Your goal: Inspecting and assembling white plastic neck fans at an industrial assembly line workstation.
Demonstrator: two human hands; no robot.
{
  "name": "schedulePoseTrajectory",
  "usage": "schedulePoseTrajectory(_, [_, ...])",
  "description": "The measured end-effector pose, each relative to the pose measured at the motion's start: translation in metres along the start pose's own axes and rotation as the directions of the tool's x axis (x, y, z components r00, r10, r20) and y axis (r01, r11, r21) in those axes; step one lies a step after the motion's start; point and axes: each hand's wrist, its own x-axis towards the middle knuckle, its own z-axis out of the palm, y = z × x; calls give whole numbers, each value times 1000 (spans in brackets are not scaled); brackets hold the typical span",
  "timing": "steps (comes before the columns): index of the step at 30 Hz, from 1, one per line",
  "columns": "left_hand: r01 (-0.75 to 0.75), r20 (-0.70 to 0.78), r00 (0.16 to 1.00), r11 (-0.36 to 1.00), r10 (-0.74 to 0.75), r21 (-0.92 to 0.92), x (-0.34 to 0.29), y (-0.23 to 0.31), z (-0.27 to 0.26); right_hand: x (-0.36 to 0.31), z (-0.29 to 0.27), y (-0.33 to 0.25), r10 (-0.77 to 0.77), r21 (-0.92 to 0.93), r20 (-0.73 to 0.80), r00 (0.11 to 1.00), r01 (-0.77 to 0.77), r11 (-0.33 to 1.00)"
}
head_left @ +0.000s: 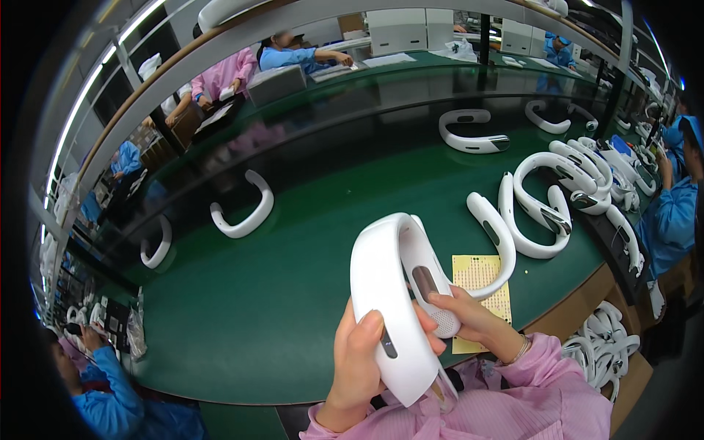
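Note:
Close in front of me, a white C-shaped neck fan (pixel 378 286) is held up over the near edge of the table. My left hand (pixel 358 359) is closed round its near arm, thumb by a small dark oval button panel. On the other arm, next to a dark oval window and a patch of small holes, my right hand (pixel 473 315) grips with thumb and fingers. Just beyond my right hand, another curved neck fan (pixel 506 253) lies partly over a yellow printed sheet (pixel 480 271). The fingers behind the held fan are partly hidden.
Several white neck fans (pixel 539 246) crowd the green table (pixel 308 308) at right; others lie far left and at the back. A box of white fans (pixel 631 374) stands at lower right. A metal rail (pixel 323 16) arches overhead. Co-workers (pixel 675 205) sit around.

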Motion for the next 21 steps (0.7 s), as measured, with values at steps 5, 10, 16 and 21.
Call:
schedulePoseTrajectory(5, [44, 222, 975, 957, 21, -285, 2, -17, -44, -15, -22, -14, -76, -43, 195, 978, 85, 995])
schedulePoseTrajectory(10, [-159, -251, 954, 987, 163, 36, 7, -55, -88, -44, -2, -45, -254, -441, 149, 956, 294, 848])
schedulePoseTrajectory(16, [-61, -334, 941, 998, 54, -12, 34, -90, -82, -70, 36, -71, -177, -496, 402, 898, 376, 783])
schedulePoseTrajectory(21, [96, -140, 981, 965, -134, -246, 49, -120, -84, -64, 61, -76, -237, -425, 486, 841, 464, 777])
